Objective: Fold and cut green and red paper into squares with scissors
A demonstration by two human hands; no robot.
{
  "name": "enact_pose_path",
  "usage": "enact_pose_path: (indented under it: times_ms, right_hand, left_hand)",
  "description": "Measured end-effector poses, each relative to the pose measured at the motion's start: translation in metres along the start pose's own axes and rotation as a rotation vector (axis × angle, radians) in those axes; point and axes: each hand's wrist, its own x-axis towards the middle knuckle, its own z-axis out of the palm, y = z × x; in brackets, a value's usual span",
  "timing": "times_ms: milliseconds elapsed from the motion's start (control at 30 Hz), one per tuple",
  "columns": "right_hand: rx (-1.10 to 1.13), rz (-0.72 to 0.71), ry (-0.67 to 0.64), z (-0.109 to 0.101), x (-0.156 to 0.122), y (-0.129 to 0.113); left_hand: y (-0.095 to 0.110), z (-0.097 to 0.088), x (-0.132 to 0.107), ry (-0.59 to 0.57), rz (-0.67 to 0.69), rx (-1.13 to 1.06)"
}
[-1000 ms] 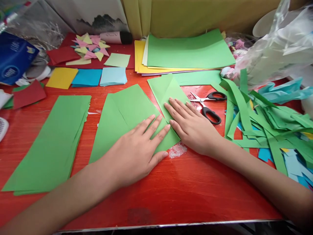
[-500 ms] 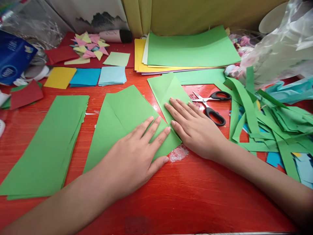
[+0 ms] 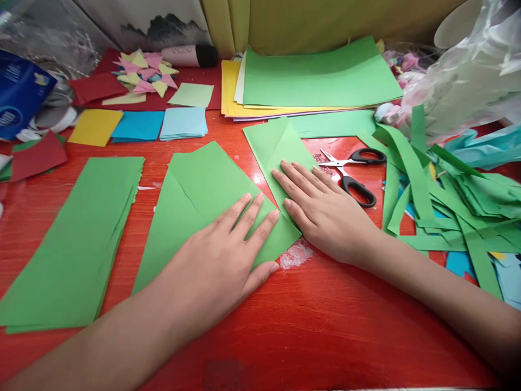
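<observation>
My left hand [image 3: 232, 250] lies flat with spread fingers on a folded green paper [image 3: 195, 184], which shows a diagonal crease line at its left. To the right, my right hand [image 3: 313, 209] rests with its fingers stretched over a second folded part of green paper [image 3: 271, 144]. That part comes down to a point near my right thumb, where the two parts meet; whether they are one sheet I cannot tell. Scissors [image 3: 342, 167] with black handles lie partly spread just beyond my right hand. A stack of green paper strips [image 3: 77, 244] is to the left of my left arm.
Green paper offcuts [image 3: 439, 201] are heaped at the right. Behind stand a stack of large coloured sheets [image 3: 317, 81], small square papers [image 3: 138, 126], a pink and yellow folded paper star [image 3: 146, 70] and a blue packet [image 3: 24, 92]. A clear plastic bag [image 3: 468, 81] slumps at the back right.
The view has shifted slightly, so things at the left sit a little further left. Both hands keep their places on the green paper.
</observation>
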Motion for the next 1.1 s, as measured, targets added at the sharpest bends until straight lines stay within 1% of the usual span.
enact_pose_path:
  times_ms: [367, 733, 933, 1000, 1100]
  right_hand:
    - [-0.001, -0.006, 0.005, 0.001, 0.000, 0.001]
    - [-0.047, -0.006, -0.019, -0.003, -0.001, -0.002]
    - [-0.045, -0.007, 0.007, -0.002, 0.000, -0.002]
    - [-0.034, -0.021, 0.021, -0.002, 0.000, -0.002]
    - [0.028, -0.065, 0.054, -0.004, -0.001, 0.000]
  left_hand:
    - [0.003, 0.000, 0.001, -0.015, 0.003, 0.060]
    - [0.004, 0.001, -0.002, 0.050, 0.016, 0.122]
    - [0.004, 0.002, -0.002, 0.078, 0.017, 0.124]
    - [0.000, 0.002, -0.001, 0.097, 0.055, 0.115]
    - [-0.007, 0.003, 0.002, 0.112, 0.174, 0.095]
